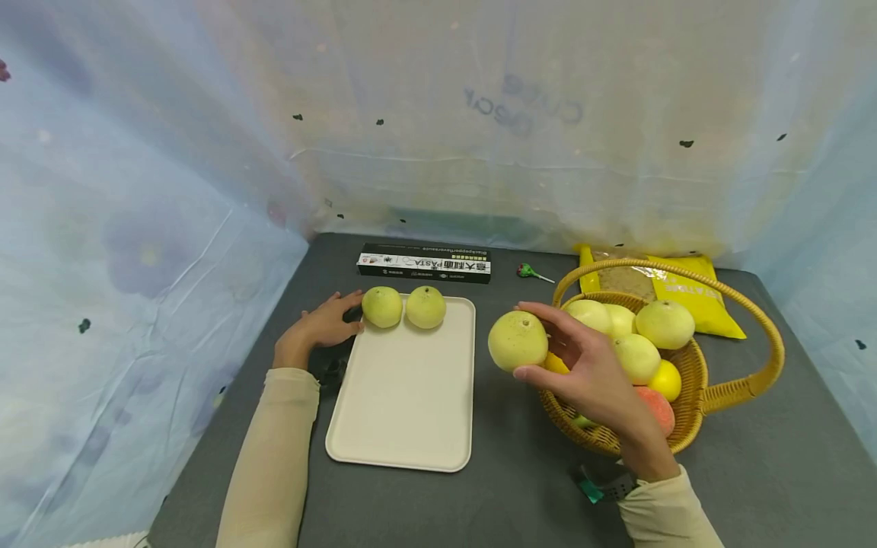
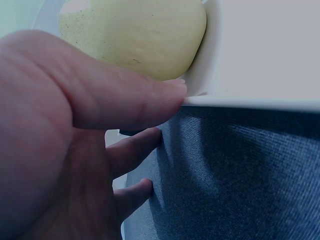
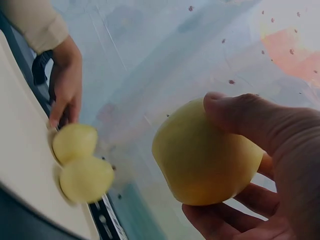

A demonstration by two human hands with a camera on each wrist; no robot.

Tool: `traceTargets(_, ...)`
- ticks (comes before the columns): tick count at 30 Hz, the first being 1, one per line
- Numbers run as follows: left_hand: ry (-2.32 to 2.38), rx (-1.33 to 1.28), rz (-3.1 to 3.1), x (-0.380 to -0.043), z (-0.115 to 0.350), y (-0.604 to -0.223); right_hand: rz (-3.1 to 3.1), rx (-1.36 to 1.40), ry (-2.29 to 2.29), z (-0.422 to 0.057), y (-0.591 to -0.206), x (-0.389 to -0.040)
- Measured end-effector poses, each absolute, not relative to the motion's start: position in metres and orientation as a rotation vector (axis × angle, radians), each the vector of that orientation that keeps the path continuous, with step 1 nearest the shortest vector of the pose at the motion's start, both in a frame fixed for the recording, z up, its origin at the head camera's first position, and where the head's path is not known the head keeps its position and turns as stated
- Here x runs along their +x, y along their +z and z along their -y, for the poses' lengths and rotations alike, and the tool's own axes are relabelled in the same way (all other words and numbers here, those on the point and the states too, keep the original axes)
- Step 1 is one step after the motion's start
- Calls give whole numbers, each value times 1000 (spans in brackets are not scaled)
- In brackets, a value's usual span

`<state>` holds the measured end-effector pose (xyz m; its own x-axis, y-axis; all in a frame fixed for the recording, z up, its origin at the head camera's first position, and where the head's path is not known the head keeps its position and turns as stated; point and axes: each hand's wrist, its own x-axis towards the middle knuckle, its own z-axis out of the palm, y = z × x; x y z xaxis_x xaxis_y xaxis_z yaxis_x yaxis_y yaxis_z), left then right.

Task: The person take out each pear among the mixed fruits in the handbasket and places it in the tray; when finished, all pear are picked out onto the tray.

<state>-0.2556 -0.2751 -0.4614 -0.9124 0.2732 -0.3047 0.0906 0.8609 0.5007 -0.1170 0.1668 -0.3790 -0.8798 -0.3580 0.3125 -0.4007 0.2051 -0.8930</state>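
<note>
My right hand (image 1: 594, 371) holds a round yellow-green pear (image 1: 518, 341) between thumb and fingers, in the air between the tray and the basket. The right wrist view shows the thumb on one side of this pear and the fingers curled round the other. My left hand (image 1: 323, 326) rests at the left edge of the cream tray (image 1: 411, 396), thumb at its rim, other fingers extended toward the dark tabletop. Just beside that thumb sits a pear (image 1: 382, 307) in the tray's far left corner. Another pear (image 1: 425, 307) stands to its right, close against it.
A wicker basket (image 1: 695, 396) with a tall handle stands at the right, holding several pears, a yellow fruit (image 1: 664, 380) and a reddish fruit (image 1: 656, 409). Behind are a black pasta box (image 1: 425, 263), a green-wrapped lollipop (image 1: 526, 271) and a yellow bag (image 1: 706, 308). Pale curtains surround the table.
</note>
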Motion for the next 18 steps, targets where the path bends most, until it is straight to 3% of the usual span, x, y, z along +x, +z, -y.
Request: traceTargets(18,695,284,-2667,-256,275,-461,2419,963,1825,-91,-399,-160)
